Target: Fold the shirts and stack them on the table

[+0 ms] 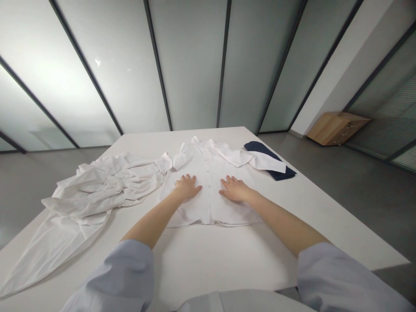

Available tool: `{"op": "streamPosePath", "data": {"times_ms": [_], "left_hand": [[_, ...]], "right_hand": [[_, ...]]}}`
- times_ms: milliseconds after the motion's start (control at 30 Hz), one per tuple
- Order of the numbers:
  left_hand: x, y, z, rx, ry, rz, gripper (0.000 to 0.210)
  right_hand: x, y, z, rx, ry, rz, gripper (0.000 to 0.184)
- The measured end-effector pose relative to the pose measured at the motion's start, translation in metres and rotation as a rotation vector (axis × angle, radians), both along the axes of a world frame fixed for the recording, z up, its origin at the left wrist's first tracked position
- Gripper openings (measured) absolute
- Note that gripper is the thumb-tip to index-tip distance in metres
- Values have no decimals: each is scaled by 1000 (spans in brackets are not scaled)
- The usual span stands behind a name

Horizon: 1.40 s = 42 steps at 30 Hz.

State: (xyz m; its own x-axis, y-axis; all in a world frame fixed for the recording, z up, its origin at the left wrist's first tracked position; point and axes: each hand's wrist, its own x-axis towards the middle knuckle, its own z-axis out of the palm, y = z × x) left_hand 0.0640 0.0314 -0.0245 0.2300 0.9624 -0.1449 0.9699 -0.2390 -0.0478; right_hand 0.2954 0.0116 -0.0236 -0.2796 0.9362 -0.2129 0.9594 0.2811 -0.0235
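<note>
A white button-up shirt (209, 169) lies front up on the white table (224, 255), its collar toward the far side and its hem toward me. My left hand (187, 187) rests flat on the left half of the shirt, fingers spread. On the right half, my right hand (234, 189) lies palm down with its fingers stretched out. The row of buttons runs between the two hands. One sleeve reaches out to the right across a folded navy cloth (282, 174); the other bends to the left.
Crumpled white garments (107, 184) are heaped along the table's left side, with one piece trailing toward the near left corner. Beyond the table stand frosted glass panels (191, 65) in dark frames. A wooden cabinet (334, 128) sits on the floor at the right.
</note>
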Motion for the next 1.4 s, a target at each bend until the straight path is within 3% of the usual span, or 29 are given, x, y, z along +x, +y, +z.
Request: {"op": "streamPosePath", "data": {"times_ms": [133, 233, 333, 433, 533, 633, 833, 1000, 1133, 1267, 1400], "left_hand": [[2, 1, 27, -50, 48, -84, 57], [5, 12, 37, -8, 43, -111, 50], [7, 29, 28, 44, -17, -94, 50], [5, 44, 4, 82, -96, -115, 54], [-2, 49, -18, 117, -145, -112, 60], [-7, 47, -30, 122, -168, -98, 64], [-8, 27, -27, 129, -147, -100, 64], [-4, 8, -5, 145, -60, -142, 57], [4, 7, 10, 114, -38, -160, 53], [10, 18, -3, 157, -142, -280, 50], [4, 31, -23, 143, -177, -240, 59]], "right_hand": [[-1, -3, 31, -91, -35, 53, 54], [-1, 12, 43, -57, 28, 15, 52], [-1, 36, 33, 68, 118, 37, 52], [0, 58, 7, 133, 143, 80, 51], [2, 69, -17, 171, 118, 11, 56], [4, 68, -29, 174, 95, -40, 61], [3, 46, -30, 148, 66, -6, 63], [-5, 22, -11, 185, 49, 73, 54], [-16, 21, 1, 225, 79, 113, 51], [-24, 36, -10, 262, 133, 137, 56], [-23, 52, -29, 228, 127, 77, 59]]}}
